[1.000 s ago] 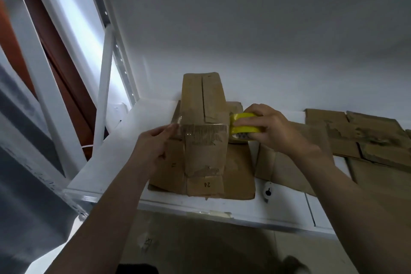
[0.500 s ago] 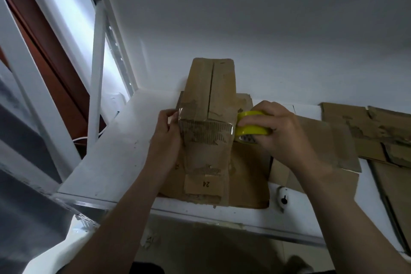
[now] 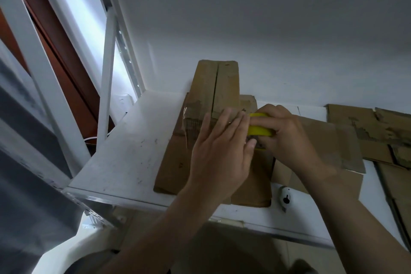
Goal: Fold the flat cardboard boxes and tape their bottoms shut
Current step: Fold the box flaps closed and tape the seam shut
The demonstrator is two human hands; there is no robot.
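Observation:
A folded brown cardboard box (image 3: 216, 87) stands on the white table (image 3: 133, 153), its bottom flaps facing me with a seam down the middle. Clear tape crosses its near edge. My left hand (image 3: 220, 153) lies flat with straight fingers on the box's front face, over the tape. My right hand (image 3: 287, 135) grips a yellow tape roll (image 3: 259, 130) at the box's right side. The fingertips of both hands meet beside the roll. Flat cardboard (image 3: 171, 162) lies under the box.
More flat cardboard sheets (image 3: 367, 127) lie spread over the table to the right. A small white object with a dark slot (image 3: 285, 198) sits near the table's front edge. A white metal frame (image 3: 106, 87) stands at the left, a white wall behind.
My left hand moved from the box's left side across its front face to the right, up to the tape roll. The camera came closer and tilted.

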